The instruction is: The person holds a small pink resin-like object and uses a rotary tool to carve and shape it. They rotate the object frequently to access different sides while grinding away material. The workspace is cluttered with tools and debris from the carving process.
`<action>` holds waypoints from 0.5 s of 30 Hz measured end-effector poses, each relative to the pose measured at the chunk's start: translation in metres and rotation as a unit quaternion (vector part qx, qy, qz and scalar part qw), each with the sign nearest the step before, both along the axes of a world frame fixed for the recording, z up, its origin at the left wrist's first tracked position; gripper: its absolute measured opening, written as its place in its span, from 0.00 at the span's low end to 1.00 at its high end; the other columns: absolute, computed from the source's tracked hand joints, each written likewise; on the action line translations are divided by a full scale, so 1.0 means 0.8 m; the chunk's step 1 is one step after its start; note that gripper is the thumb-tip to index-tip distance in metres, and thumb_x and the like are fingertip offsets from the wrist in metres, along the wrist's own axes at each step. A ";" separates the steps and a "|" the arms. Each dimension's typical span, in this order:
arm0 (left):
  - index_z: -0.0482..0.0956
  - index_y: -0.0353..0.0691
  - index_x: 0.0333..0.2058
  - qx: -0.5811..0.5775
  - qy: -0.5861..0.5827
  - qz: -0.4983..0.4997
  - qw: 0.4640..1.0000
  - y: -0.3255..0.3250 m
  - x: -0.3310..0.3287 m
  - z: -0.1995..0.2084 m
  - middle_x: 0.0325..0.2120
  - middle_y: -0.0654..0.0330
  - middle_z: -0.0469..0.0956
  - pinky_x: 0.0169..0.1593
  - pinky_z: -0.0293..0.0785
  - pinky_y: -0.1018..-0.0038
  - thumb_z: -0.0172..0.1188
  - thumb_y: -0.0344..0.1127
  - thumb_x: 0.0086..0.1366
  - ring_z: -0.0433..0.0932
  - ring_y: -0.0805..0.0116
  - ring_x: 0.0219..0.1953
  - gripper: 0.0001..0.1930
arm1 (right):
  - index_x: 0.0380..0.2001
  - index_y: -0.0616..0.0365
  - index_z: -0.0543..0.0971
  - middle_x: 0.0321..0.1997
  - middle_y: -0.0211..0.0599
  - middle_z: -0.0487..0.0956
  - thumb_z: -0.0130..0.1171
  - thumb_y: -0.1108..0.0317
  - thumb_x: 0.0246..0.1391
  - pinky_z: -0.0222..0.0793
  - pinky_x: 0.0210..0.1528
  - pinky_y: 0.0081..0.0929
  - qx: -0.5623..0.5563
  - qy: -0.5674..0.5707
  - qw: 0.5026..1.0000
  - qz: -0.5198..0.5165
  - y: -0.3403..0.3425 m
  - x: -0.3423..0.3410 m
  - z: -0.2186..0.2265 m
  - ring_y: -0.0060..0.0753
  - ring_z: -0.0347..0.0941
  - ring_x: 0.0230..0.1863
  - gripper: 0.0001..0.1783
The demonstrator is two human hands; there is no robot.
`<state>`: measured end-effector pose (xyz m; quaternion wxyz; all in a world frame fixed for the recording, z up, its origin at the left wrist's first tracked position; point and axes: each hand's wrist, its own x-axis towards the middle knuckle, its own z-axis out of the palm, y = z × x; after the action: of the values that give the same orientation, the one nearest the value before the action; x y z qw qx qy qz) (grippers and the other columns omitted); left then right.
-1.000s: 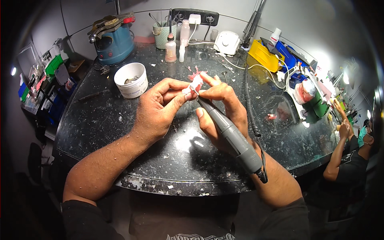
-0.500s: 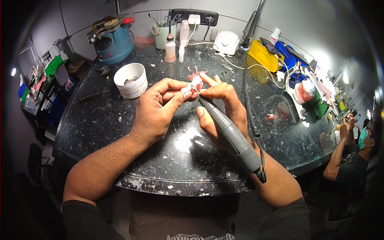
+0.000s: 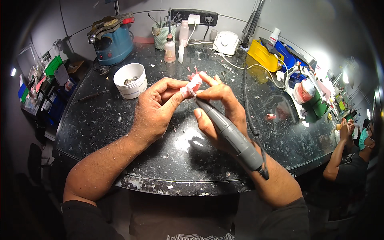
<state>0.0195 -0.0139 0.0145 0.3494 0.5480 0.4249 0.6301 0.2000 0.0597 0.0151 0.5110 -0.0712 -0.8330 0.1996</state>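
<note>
My left hand [image 3: 154,110] pinches a small pink-and-white denture [image 3: 194,83] between thumb and fingers, above the middle of the dark bench. Thin pink prongs stick up from its far end. A grey rotary handpiece [image 3: 231,135] lies in the closed grip of my right hand [image 3: 232,105], slanting from my wrist up to the denture. Its narrow tip meets the denture's near side, or comes very close; the fingers partly hide the contact. The right index and middle fingers reach over to the denture's right side.
A white tub [image 3: 130,89] stands left of my hands, with a thin tool [image 3: 93,95] beside it. Behind are a blue machine [image 3: 115,48], a dropper bottle [image 3: 170,52] and a white control box [image 3: 227,43]. A black cord [image 3: 249,100] runs along the right; another person works at far right.
The handpiece tip has shifted slightly left along the denture, and its rear end has swung a little up and right. The denture has turned slightly in my fingers.
</note>
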 end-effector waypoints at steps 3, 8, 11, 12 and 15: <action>0.78 0.33 0.50 0.049 0.015 0.014 0.999 0.004 -0.003 0.001 0.47 0.56 0.83 0.58 0.74 0.73 0.59 0.27 0.72 0.81 0.70 0.51 0.10 | 0.47 0.57 0.76 0.47 0.43 0.80 0.66 0.71 0.50 0.47 0.74 0.65 0.007 0.006 1.000 0.010 0.004 0.009 0.004 0.55 0.72 0.65 0.19; 0.80 0.33 0.49 0.069 0.055 0.034 0.996 0.007 -0.005 0.000 0.47 0.57 0.82 0.60 0.74 0.70 0.58 0.25 0.71 0.80 0.70 0.51 0.10 | 0.55 0.62 0.71 0.41 0.42 0.82 0.49 0.68 0.73 0.74 0.61 0.36 -0.302 0.136 0.943 -0.007 0.002 0.004 0.011 0.36 0.81 0.50 0.13; 0.82 0.35 0.50 0.064 0.085 0.034 0.994 0.004 -0.009 -0.001 0.48 0.57 0.82 0.60 0.74 0.71 0.58 0.24 0.70 0.80 0.70 0.52 0.11 | 0.53 0.59 0.72 0.41 0.40 0.83 0.59 0.66 0.67 0.80 0.51 0.31 -0.429 0.134 0.890 0.073 0.003 -0.004 0.003 0.32 0.82 0.44 0.15; 0.82 0.36 0.50 0.047 0.092 0.032 0.994 0.003 -0.010 -0.002 0.49 0.58 0.82 0.60 0.74 0.71 0.58 0.24 0.70 0.80 0.71 0.52 0.11 | 0.53 0.59 0.72 0.41 0.40 0.83 0.59 0.66 0.67 0.80 0.51 0.31 -0.430 0.134 0.890 0.073 0.004 -0.003 0.002 0.32 0.82 0.44 0.15; 0.80 0.35 0.54 0.056 0.123 0.015 0.991 0.003 -0.011 0.001 0.50 0.58 0.83 0.60 0.74 0.71 0.58 0.25 0.71 0.80 0.69 0.53 0.14 | 0.53 0.58 0.73 0.42 0.40 0.83 0.63 0.69 0.64 0.80 0.48 0.30 -0.434 0.135 0.885 0.099 0.007 -0.001 0.001 0.31 0.83 0.43 0.17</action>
<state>0.0105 -0.0118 0.0154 0.2538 0.6334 0.4372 0.5859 0.1989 0.0649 0.0160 0.5139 -0.1754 -0.5887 0.5988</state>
